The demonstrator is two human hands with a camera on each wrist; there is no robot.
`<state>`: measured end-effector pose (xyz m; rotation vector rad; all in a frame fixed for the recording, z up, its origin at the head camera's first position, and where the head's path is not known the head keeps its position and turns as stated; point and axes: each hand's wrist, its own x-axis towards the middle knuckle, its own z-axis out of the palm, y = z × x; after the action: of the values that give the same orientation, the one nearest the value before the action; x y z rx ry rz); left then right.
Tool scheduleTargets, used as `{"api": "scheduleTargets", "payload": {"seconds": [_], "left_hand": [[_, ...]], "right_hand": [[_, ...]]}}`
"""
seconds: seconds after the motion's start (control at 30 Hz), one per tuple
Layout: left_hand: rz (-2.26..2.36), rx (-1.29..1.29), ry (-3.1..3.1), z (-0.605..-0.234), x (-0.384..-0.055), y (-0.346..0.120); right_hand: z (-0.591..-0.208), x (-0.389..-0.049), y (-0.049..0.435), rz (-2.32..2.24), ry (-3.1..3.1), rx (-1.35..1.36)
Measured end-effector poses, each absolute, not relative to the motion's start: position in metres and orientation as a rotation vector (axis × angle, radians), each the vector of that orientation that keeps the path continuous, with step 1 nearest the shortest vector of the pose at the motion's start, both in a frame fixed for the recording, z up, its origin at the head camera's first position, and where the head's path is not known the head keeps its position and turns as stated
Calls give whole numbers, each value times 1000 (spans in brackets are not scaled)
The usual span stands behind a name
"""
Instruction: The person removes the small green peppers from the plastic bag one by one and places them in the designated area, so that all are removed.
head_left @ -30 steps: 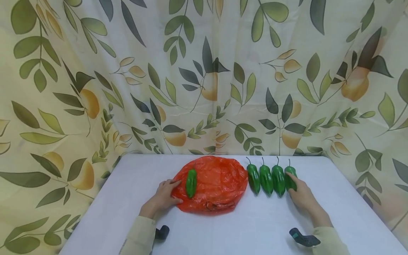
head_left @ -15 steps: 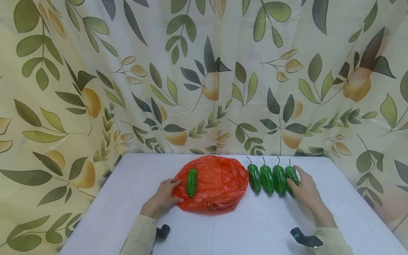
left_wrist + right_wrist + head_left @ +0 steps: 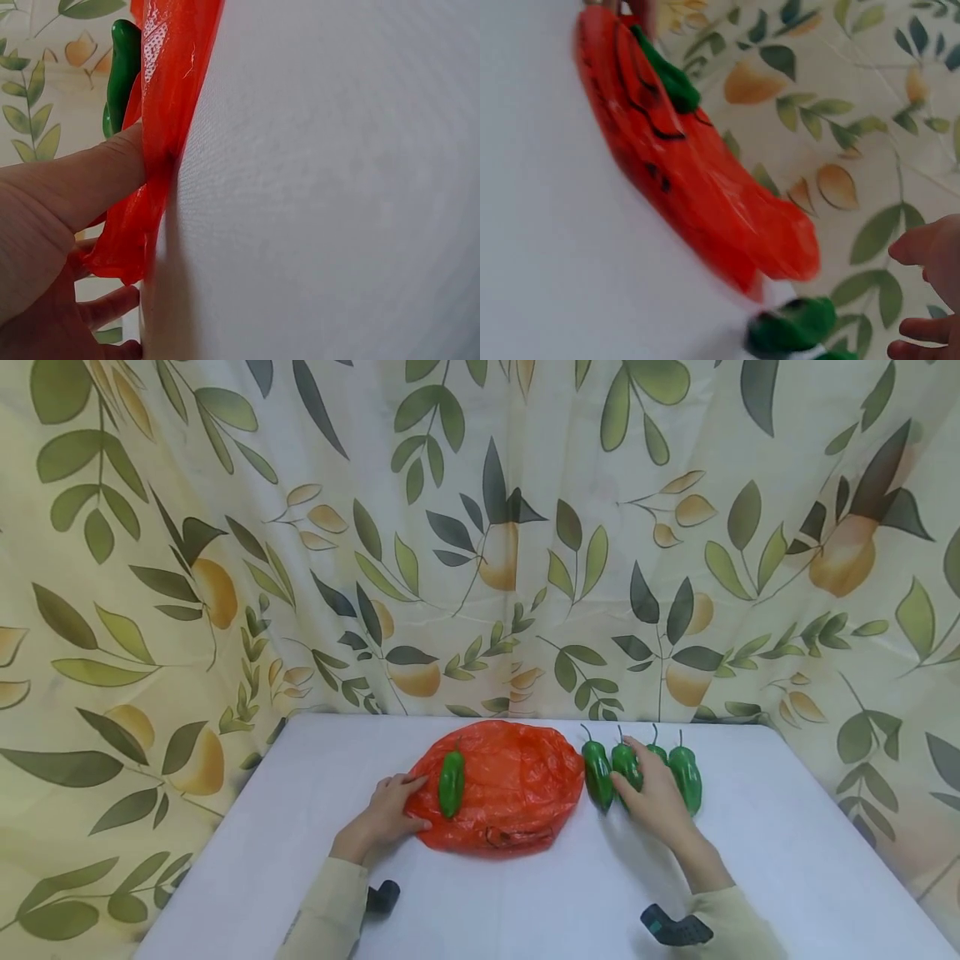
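A crumpled red plastic bag [image 3: 510, 781] lies flat on the white table with one green pepper [image 3: 452, 783] on its left part. My left hand [image 3: 384, 814] rests at the bag's left edge; its thumb [image 3: 97, 176] presses the red plastic and its fingers lie spread. Right of the bag, several green peppers stand in a row, stems pointing away. Over this row is my right hand [image 3: 658, 793], thumb and fingers spread beside the second pepper [image 3: 625, 764]. It partly covers the third pepper [image 3: 657, 750]. In the right wrist view nothing shows between its fingers.
The leftmost pepper [image 3: 597, 774] of the row sits close to the bag's right edge; the rightmost pepper [image 3: 686, 777] stands right of my hand. A leaf-patterned curtain [image 3: 480, 568] hangs behind the white table [image 3: 480, 906]. Dark devices [image 3: 677, 928] are on both wrists.
My right hand has let go of the rightmost pepper and moved left along the row, over the second and third peppers. My left hand has stayed at the bag.
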<state>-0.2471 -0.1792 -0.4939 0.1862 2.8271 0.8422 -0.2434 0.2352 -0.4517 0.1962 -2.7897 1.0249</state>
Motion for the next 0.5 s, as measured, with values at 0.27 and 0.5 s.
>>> {"api": "scheduleTargets", "payload": {"seconds": [0.27,0.5], "left_hand": [[824,181,2832,-492,-248,-178],[816,173,2832,-493,-250,-178]], "right_hand": [[-456,-239,181,1041,-2783,342],[-456,-238,138,1062,-2837,466]]}}
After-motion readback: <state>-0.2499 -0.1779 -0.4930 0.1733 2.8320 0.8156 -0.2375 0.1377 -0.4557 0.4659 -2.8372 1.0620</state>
